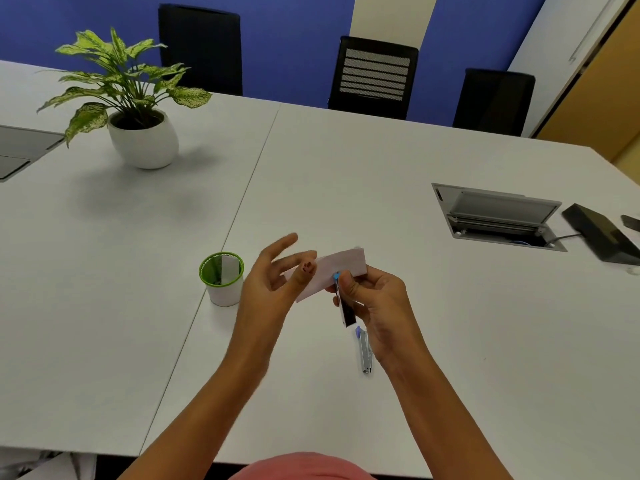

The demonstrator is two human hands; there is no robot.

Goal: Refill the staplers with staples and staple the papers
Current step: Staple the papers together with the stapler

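Observation:
My right hand [377, 299] grips a small stapler [345, 308] with a blue tip and black and white body, its nose clamped over the edge of a folded white paper [341, 268]. My left hand [273, 278] is beside the paper's left end, fingers spread and loosely bent, fingertips touching the paper. A second stapler [365, 355], silver with a blue tip, lies on the white table [346, 174] just below my right hand.
A green-rimmed white cup [222, 280] holding a white strip stands left of my hands. A potted plant [138, 116] is at the far left. An open cable hatch [498, 216] and a black device [602, 233] lie at the right. Black chairs line the far edge.

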